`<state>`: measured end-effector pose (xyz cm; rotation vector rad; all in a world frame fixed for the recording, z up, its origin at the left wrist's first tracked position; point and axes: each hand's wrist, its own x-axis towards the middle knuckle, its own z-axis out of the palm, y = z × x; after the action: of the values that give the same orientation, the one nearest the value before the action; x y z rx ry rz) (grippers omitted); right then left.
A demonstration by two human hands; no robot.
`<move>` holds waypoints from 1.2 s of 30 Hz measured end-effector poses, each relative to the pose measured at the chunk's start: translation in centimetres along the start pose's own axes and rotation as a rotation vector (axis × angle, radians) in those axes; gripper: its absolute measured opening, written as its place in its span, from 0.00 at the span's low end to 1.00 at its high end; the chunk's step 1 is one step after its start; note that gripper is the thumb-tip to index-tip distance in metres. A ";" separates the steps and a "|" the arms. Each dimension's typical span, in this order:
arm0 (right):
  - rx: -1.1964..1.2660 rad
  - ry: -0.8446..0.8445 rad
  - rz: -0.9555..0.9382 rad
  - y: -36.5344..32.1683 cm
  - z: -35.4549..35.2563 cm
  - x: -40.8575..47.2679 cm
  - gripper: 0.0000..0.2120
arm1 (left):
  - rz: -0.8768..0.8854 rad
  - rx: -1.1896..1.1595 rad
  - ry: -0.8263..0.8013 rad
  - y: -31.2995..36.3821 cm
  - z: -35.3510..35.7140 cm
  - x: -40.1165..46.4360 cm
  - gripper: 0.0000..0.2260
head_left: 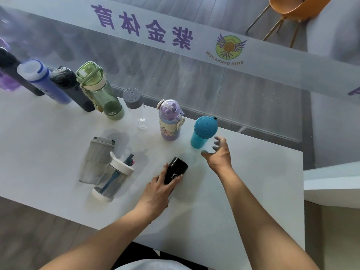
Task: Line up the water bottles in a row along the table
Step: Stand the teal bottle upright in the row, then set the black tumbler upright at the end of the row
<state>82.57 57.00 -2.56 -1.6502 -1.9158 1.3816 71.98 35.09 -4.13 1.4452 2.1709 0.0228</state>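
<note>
On the white table (pixel 253 191) a row of bottles runs along the far edge: a blue one (pixel 44 80), a black one (pixel 72 88), a green one (pixel 101 92), a clear one with a grey cap (pixel 134 104), a purple cartoon one (pixel 170 121) and a teal one (pixel 203 133). My left hand (pixel 159 190) grips a short black bottle (pixel 175 169) standing near the table's middle. My right hand (pixel 219 152) hovers open just right of the teal bottle, not touching it. A grey tumbler (pixel 96 160) and a clear straw bottle (pixel 115 176) stand apart at the near left.
A glass wall with purple lettering and a round logo (pixel 229 46) rises right behind the table's far edge. More dark and purple bottles (pixel 7 71) sit at the far left. An orange chair (pixel 292 8) stands beyond the glass. The table's right edge drops beside a white ledge (pixel 331 182).
</note>
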 end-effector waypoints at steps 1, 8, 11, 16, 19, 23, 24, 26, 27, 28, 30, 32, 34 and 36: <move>-0.018 -0.009 0.032 0.6 -0.1 -0.7 0.32 | -0.023 -0.022 -0.004 0.1 -0.2 -0.2 0.43; -0.046 -0.150 0.164 3.3 0.3 -6.1 0.23 | -0.038 -0.174 0.024 0.2 -0.7 -1.3 0.49; -0.003 -0.218 0.188 2.7 0.3 -7.3 0.27 | 0.029 -0.222 0.034 0.6 -1.0 -1.9 0.50; 0.076 -0.324 0.207 1.4 -0.5 -7.6 0.25 | 0.124 -0.333 0.087 1.7 -1.3 -2.7 0.51; 0.104 -0.301 0.176 0.9 -1.5 -7.9 0.27 | 0.149 -0.356 0.123 2.3 -1.5 -2.9 0.50; 0.096 -0.208 0.084 -0.5 -3.5 -9.1 0.30 | 0.175 -0.292 0.206 3.0 -2.5 -2.5 0.44; 0.086 -0.173 0.050 -0.9 -4.1 -9.4 0.29 | 0.180 -0.262 0.230 3.1 -2.8 -2.3 0.42; 0.042 -0.097 -0.042 -1.5 -5.3 -9.7 0.27 | 0.157 -0.205 0.250 3.2 -3.6 -2.1 0.40; 0.019 -0.068 -0.088 -1.9 -5.9 -9.7 0.26 | 0.139 -0.179 0.254 3.3 -4.0 -2.0 0.39; 0.003 -0.049 -0.129 -2.1 -6.4 -9.6 0.27 | 0.125 -0.150 0.259 3.3 -4.3 -1.9 0.37; -0.026 -0.022 -0.192 -2.6 -7.1 -9.4 0.28 | 0.108 -0.084 0.255 3.3 -4.9 -1.8 0.35; -0.063 0.013 -0.247 -2.9 -7.8 -9.1 0.29 | 0.084 -0.047 0.223 3.5 -5.5 -1.7 0.32; -0.118 0.049 -0.295 -3.2 -8.4 -8.7 0.30 | 0.065 -0.023 0.196 3.7 -5.7 -1.7 0.30; -0.170 0.063 -0.328 -3.4 -8.9 -8.2 0.30 | 0.068 -0.010 0.189 4.0 -5.9 -1.8 0.29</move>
<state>89.42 54.43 7.74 -1.3481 -2.1961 1.0544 73.35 36.80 2.88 1.5660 2.2657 0.2016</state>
